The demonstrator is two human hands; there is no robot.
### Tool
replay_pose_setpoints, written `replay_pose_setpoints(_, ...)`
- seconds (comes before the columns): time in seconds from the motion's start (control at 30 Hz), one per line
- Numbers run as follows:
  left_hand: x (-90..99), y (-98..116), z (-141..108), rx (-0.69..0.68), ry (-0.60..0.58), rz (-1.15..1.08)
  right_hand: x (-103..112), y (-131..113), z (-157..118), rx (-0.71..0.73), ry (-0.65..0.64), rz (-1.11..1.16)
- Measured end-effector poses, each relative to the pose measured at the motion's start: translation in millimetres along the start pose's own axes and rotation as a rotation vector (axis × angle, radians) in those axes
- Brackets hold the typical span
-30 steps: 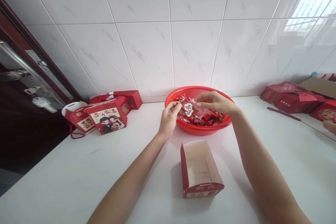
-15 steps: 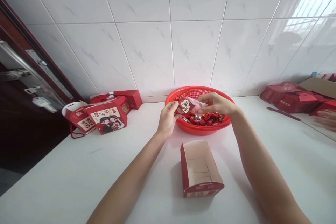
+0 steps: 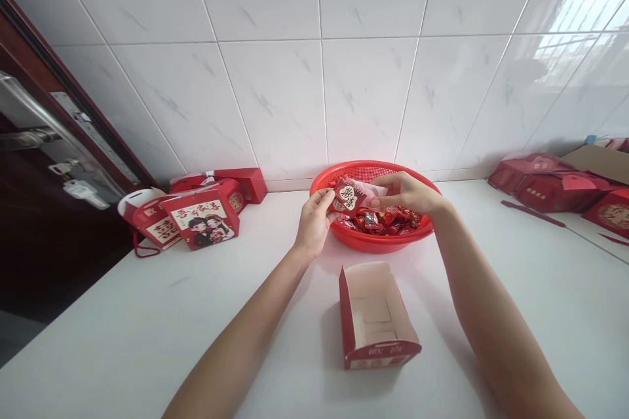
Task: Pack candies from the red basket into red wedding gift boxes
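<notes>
My left hand (image 3: 316,217) pinches a small red candy packet (image 3: 346,197) with a cream heart-shaped label, held above the near left part of a red plastic basket (image 3: 373,245). My right hand (image 3: 405,194) is closed at the right, thumb and fingers on a pale pink packet (image 3: 369,191) that is partly hidden behind the red one. Several red wrapped candies (image 3: 383,219) lie in the basket below both hands. Nearer me, between my forearms, an open red carton box (image 3: 376,314) stands on the white table with its cream inside showing and nothing in it.
At the left are several red gift boxes (image 3: 204,219), one with a cartoon couple. More red boxes (image 3: 543,183) and a dark red strip (image 3: 533,213) lie at the right. A tiled wall (image 3: 275,105) closes off the back; a door with keys (image 3: 81,190) is far left.
The red packet has turned slightly in my fingers, and both hands stay nearly in place. Another person's hand at the right edge has gone out of view.
</notes>
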State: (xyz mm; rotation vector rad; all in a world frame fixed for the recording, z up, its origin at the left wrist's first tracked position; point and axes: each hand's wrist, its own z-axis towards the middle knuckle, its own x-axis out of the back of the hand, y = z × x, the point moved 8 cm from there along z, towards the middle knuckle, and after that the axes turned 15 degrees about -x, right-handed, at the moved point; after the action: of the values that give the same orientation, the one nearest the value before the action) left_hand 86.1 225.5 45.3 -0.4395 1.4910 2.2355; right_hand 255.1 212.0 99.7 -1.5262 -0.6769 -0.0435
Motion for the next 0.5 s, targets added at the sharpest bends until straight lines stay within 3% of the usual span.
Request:
replay_pose_setpoints(0.3, 0.4, 1.4, -0.4, -0.005, 0.001, 0.019, -0.5, 1.0, 1.7, 0.030, -0.042, 0.048)
replay_pose_setpoints(0.5, 1.5, 1.4, -1.5, -0.002, 0.026, 0.025, 6.4, 4.1, 2.5, 0.045, 0.021, 0.005)
